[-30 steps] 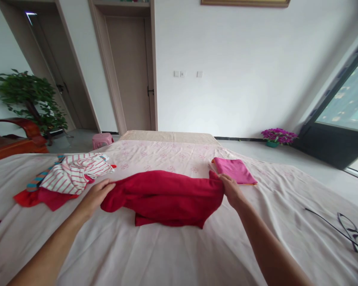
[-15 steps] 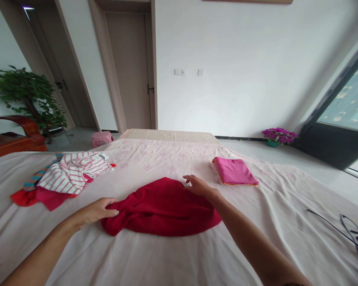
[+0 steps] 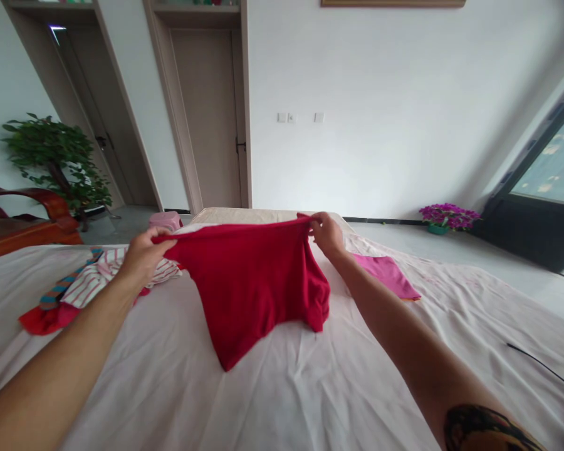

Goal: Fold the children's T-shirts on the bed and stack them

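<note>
A red garment (image 3: pixel 254 285) hangs stretched between both hands above the bed (image 3: pixel 286 388). My left hand (image 3: pixel 143 254) is closed on its left upper edge. My right hand (image 3: pixel 326 233) pinches the right upper corner. The garment's lower part droops and touches the pale sheet. A folded pink cloth (image 3: pixel 388 275) lies on the bed just right of my right forearm. A pile of clothes with a red-and-white striped top (image 3: pixel 91 282) sits on the bed behind and below my left hand.
A potted green plant (image 3: pixel 59 156) and a wooden chair (image 3: pixel 26 219) stand at the left. A pink stool (image 3: pixel 165 219) is near the closed door (image 3: pixel 211 119). Purple flowers (image 3: pixel 446 216) sit by the window. A black cable (image 3: pixel 545 366) lies on the bed's right.
Both hands took hold of the red garment's upper edge and raised it off the bed. It lay flat before and now hangs spread between them.
</note>
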